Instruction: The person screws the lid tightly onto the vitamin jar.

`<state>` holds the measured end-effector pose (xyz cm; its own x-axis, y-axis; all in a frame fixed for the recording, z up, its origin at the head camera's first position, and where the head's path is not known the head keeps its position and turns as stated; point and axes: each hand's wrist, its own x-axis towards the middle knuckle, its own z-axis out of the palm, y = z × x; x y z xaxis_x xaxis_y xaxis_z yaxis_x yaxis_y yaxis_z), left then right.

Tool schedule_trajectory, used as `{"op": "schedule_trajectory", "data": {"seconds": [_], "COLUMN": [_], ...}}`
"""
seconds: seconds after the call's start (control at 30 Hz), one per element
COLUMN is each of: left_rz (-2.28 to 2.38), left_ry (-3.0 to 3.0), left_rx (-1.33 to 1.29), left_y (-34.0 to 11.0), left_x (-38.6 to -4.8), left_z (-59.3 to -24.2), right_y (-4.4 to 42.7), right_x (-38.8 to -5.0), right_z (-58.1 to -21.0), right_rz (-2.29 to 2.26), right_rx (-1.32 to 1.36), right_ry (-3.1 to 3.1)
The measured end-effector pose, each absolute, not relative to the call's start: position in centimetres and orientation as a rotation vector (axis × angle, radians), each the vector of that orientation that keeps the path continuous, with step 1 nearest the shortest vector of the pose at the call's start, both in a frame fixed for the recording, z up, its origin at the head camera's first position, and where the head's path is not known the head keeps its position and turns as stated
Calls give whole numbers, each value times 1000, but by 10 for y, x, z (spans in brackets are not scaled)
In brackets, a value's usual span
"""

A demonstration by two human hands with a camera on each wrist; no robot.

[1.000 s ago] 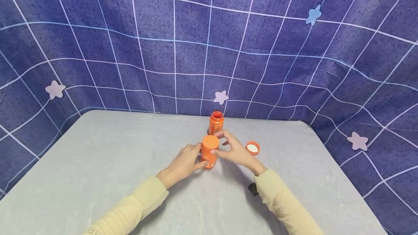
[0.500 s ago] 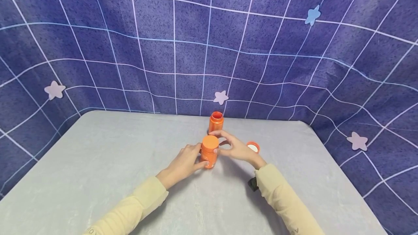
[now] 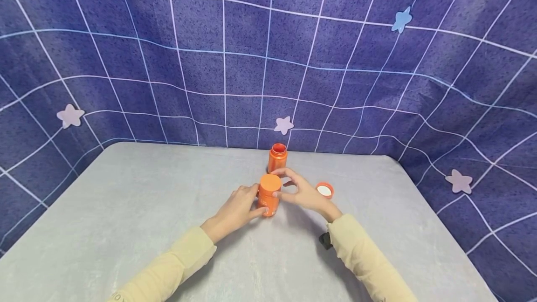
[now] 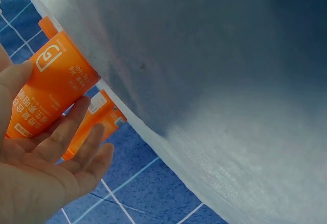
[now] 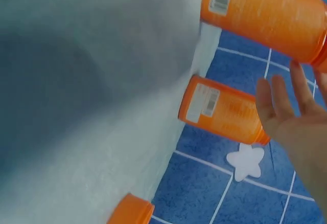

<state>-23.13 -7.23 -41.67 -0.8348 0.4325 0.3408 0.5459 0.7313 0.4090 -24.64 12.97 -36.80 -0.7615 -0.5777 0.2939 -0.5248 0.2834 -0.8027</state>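
Note:
A capped orange bottle (image 3: 268, 203) stands upright on the table in the head view. My left hand (image 3: 236, 209) grips its body from the left, thumb in front. In the left wrist view the bottle (image 4: 53, 81) shows white print, and some of the left fingers (image 4: 97, 144) extend past it. The right hand (image 3: 304, 195) holds the bottle's cap (image 3: 270, 182) from the right, with thumb and index finger at its rim. In the right wrist view the other right fingers (image 5: 280, 98) stand away from the bottle (image 5: 260, 17).
Just behind is a second orange bottle (image 3: 278, 158), upright and uncapped. An orange cap with a white inside (image 3: 324, 190) lies on the grey table (image 3: 159, 185) to the right. A small dark object (image 3: 325, 240) shows beside the right sleeve. A blue gridded cloth (image 3: 235, 78) hangs behind.
The right thumb and fingers have shifted slightly around the cap, away and partly back, with the right forearm rocking a little. The left hand and both bottles have stayed in place.

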Motion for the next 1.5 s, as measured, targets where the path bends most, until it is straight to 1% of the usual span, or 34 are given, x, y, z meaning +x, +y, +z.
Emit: {"op": "schedule_trajectory", "data": {"seconds": [0.27,0.5,0.77,1.07,1.37,1.5], "left_rz": [-709,-706,-728,-729,-735,-744], "left_ry": [-2694,-2691,-2695,-2722,-2732,-2725], "left_rx": [-787,-789,-787,-774,-762,-768], "left_y": [-73,-72,-72,-72,-72,-72], "left_x": [-231,-232,-233,-231,-231,-231], "left_z": [-416,-416,-418,-418,-417,-417], "right_y": [120,119,131,136,134,134], "right_x": [-234,-235,-263,-272,-256,-256], "right_z": [-370,-372,-403,-395,-367,-371], "right_rz": [-1613,-1608,-1588,-1496,-1481,-1509], "right_rx": [-977,-965,-1087,-1092,-1067,-1058], "right_ry": [2611,2630,2545,2403,2325,2340]}}
